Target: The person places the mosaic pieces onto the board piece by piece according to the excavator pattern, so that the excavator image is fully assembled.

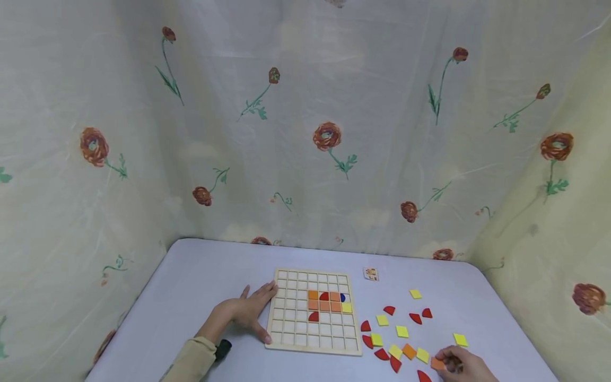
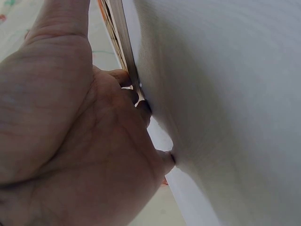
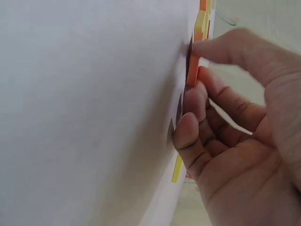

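Observation:
A wooden grid board point(image 1: 291, 339) lies on the table with orange, red, yellow and blue tiles set in its upper right cells. My left hand point(image 1: 250, 312) rests at its left edge, fingers spread and straight, thumb near the lower left corner; the left wrist view shows the fingertips along the board's side point(image 2: 123, 42). At the front right, my right hand point(image 1: 464, 365) pinches an orange square tile point(image 1: 437, 364) between thumb and fingers. In the right wrist view that orange tile point(image 3: 194, 66) is seen edge-on, close over the table.
Loose yellow squares point(image 1: 402, 331), red quarter-circle pieces point(image 1: 381, 354) and another orange square point(image 1: 409, 351) lie scattered right of the board. A small picture card point(image 1: 371, 274) lies beyond its upper right corner. Flowered curtains point(image 1: 296, 175) surround the table.

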`<state>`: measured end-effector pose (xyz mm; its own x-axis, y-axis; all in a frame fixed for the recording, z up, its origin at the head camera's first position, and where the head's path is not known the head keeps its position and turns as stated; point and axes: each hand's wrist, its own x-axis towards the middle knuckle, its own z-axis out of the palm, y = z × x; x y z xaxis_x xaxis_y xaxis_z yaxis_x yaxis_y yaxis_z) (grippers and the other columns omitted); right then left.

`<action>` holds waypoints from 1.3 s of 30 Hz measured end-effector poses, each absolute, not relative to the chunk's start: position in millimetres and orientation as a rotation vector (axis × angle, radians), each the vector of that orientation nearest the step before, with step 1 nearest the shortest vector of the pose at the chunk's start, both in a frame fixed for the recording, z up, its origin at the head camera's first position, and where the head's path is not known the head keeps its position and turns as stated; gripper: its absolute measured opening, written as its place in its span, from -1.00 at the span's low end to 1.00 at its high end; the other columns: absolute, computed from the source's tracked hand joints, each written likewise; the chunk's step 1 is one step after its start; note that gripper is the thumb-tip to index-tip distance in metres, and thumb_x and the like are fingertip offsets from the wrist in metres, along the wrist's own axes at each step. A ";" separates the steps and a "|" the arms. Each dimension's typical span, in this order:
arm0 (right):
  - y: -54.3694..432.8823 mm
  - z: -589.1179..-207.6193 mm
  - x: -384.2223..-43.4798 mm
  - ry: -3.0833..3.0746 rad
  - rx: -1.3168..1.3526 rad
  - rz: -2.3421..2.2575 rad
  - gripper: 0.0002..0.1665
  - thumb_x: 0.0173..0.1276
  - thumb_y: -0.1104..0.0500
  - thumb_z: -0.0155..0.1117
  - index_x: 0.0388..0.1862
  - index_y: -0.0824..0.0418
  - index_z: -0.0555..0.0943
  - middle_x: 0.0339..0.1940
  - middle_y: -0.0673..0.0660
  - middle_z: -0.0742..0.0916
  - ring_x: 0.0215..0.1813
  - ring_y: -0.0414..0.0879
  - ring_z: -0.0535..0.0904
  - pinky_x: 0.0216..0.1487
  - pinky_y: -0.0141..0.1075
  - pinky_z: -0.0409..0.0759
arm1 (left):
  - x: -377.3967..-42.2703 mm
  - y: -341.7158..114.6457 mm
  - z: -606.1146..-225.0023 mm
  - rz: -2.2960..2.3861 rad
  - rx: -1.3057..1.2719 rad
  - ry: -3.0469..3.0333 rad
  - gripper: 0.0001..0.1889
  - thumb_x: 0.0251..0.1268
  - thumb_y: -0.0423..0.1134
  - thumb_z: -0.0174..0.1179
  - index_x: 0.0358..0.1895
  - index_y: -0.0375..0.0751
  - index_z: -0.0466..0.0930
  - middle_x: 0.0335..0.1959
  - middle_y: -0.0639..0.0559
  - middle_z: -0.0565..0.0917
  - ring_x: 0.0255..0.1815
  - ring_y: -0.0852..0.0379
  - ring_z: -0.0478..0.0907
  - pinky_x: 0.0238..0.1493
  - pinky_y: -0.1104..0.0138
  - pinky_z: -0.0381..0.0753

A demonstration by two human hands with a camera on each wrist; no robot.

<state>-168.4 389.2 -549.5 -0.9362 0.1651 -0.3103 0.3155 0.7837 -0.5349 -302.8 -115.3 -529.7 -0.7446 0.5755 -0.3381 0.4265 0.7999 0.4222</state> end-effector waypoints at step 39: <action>212.0 -520.2 -254.9 2.727 -0.412 -1.010 -0.74 0.17 0.17 0.41 -0.16 0.14 0.59 -0.29 -0.01 0.61 -0.27 -0.14 0.45 -0.39 -0.41 0.46 | -301.7 -118.4 -527.4 0.448 0.777 2.531 0.30 -0.20 0.28 0.46 0.54 -0.21 -0.13 0.61 -0.10 -0.17 0.61 -0.05 -0.25 0.49 -0.23 -0.30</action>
<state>-254.9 212.0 -520.2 -0.9402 -0.3278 -0.0932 -0.1881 0.7272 -0.6602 -301.7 -118.4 -527.4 -0.7389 0.5912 -0.3234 0.4442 0.7882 0.4259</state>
